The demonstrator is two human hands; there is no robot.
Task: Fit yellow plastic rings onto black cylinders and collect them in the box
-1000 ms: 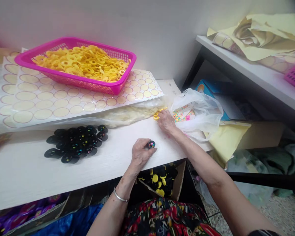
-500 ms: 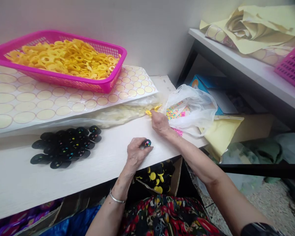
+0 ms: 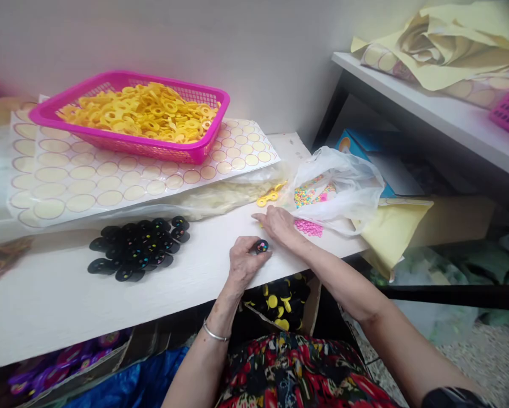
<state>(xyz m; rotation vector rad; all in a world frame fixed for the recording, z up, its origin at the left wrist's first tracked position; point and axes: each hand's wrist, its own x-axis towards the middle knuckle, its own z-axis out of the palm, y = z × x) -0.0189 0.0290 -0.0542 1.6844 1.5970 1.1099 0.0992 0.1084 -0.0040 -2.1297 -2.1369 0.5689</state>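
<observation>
My left hand [image 3: 244,262] is wrapped round a small black cup [image 3: 261,246] with coloured beads inside, held low over the table. Right of it, my right hand [image 3: 277,224] reaches over the white tabletop, index finger stretched out beside a tiny yellow bit; its other fingers are bent and partly hidden. Just beyond that hand lie yellow ring pieces [image 3: 268,198] by a clear plastic bag. A white plastic bag [image 3: 351,170] holds coloured beads [image 3: 308,196], with pink beads [image 3: 308,228] at its near edge. Several black bead-filled cups [image 3: 141,245] form a cluster on the left.
A pink basket [image 3: 152,148] of yellow rings stands on sticker sheets [image 3: 110,184] at the back. Below the table edge is a box of black and yellow pieces [image 3: 279,300]. A shelf [image 3: 432,107] is at the right.
My right hand has left the yellow rings and come down nearer my left hand. The view has shifted left, showing a brownish packet at the left edge.
</observation>
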